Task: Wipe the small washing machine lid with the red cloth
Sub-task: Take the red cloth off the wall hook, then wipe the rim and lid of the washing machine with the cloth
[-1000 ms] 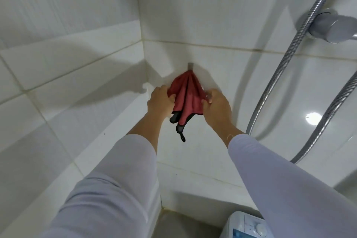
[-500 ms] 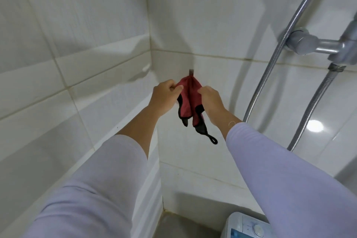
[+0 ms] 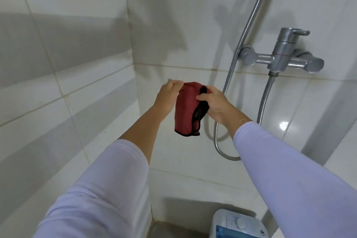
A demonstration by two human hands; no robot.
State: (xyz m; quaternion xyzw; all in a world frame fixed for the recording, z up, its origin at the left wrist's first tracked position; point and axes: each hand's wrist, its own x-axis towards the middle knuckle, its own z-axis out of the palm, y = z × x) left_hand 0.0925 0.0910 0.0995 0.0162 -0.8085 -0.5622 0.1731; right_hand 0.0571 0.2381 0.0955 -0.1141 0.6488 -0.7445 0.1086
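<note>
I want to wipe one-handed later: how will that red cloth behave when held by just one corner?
Probably floppy: the red cloth sags in folds below the left hand and right hand. It looks thin and light, so it would likely bunch up. Its black edging suggests it won't fray easily.

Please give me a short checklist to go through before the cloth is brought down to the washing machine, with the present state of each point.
1. Red cloth is held: ok, the left hand pinches its top edge and the right hand grips its side.
2. Cloth is free of the wall: cannot tell, the left hand hides the top corner.
3. Cloth is spread for wiping: not ok, it hangs bunched and folded.
4. Small washing machine is located: ok, it stands below at the bottom edge of the view.
5. Lid is free of things: cannot tell, only part of the top shows.
6. Shower hose is away from the cloth: ok, it hangs to the right of both hands.
</note>
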